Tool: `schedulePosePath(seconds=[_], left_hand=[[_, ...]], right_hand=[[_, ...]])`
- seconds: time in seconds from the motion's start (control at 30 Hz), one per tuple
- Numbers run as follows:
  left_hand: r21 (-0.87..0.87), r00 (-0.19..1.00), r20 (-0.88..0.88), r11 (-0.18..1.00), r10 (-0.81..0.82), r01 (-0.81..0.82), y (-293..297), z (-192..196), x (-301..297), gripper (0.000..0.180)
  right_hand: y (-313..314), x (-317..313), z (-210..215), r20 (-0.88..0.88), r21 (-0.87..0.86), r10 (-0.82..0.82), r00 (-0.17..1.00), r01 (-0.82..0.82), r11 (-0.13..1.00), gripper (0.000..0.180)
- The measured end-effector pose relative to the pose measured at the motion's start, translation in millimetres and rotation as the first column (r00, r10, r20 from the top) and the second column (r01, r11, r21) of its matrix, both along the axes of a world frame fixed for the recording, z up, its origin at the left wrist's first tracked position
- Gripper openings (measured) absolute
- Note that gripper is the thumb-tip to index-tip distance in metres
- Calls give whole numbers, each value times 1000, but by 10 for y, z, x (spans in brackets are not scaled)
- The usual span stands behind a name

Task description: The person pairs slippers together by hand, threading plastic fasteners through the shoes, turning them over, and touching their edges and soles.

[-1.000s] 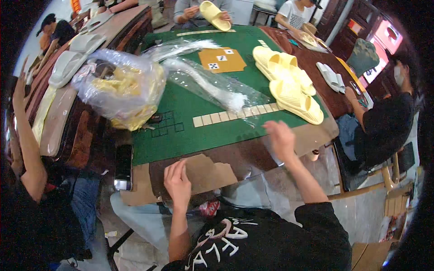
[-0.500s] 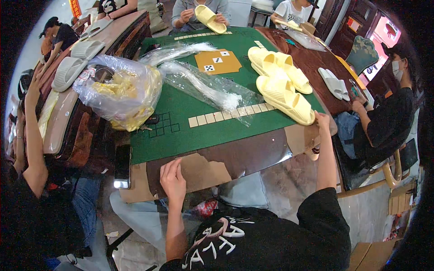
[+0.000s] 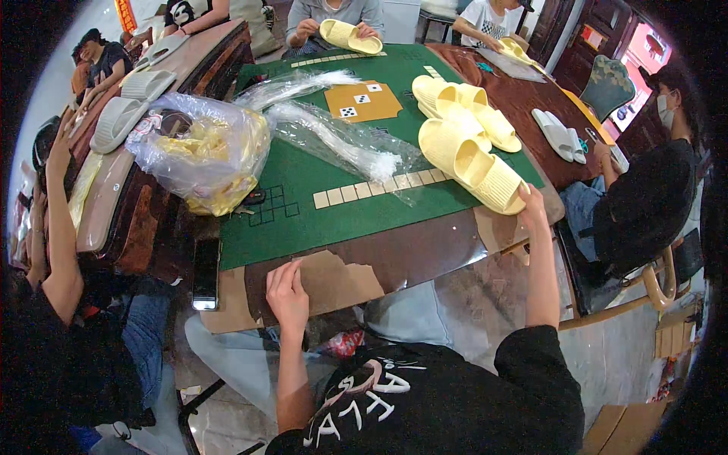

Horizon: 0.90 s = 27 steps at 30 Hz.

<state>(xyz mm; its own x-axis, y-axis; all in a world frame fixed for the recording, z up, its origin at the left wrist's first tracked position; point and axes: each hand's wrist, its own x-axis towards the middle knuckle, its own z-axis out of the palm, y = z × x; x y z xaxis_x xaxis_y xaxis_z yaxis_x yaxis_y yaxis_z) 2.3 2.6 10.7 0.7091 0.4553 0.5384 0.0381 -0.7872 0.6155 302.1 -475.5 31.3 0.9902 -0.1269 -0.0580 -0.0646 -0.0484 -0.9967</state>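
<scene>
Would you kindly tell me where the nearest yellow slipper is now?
In the head view, the yellow slipper is right of centre, between the row of pale squares and the right hand, which touches its near end.

A pale wall stands at left; dark wood panelling flanks a bright doorway at upper right; a green patterned chair stands nearby; the floor is greyish.

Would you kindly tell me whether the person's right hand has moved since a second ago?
Yes, rightward: judged against the green mat, the right hand has gone from the near edge to the near right corner, touching the nearest yellow slipper.
</scene>
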Motion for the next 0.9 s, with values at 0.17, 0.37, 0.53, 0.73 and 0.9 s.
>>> schedulePosePath(seconds=[0.17,0.37,0.53,0.73,0.9], left_hand=[[-80,999,33,997,2,1,-23,57,-39,18],[-522,955,99,802,-281,290,-567,251,98,36],[-891,896,382,169,-225,422,-825,225,152,31],[-910,894,384,255,230,326,-522,55,51,36],[-797,791,510,532,336,288,151,400,-153,41]], right_hand=[[573,-568,200,242,236,-229,943,171,957,24],[1340,-1267,530,362,239,-105,926,17,971,16],[1908,-1888,597,394,-155,378,838,-345,926,21],[2099,-2107,676,534,-283,540,650,-464,839,28],[1837,-1909,679,339,-162,420,842,-388,907,17]])
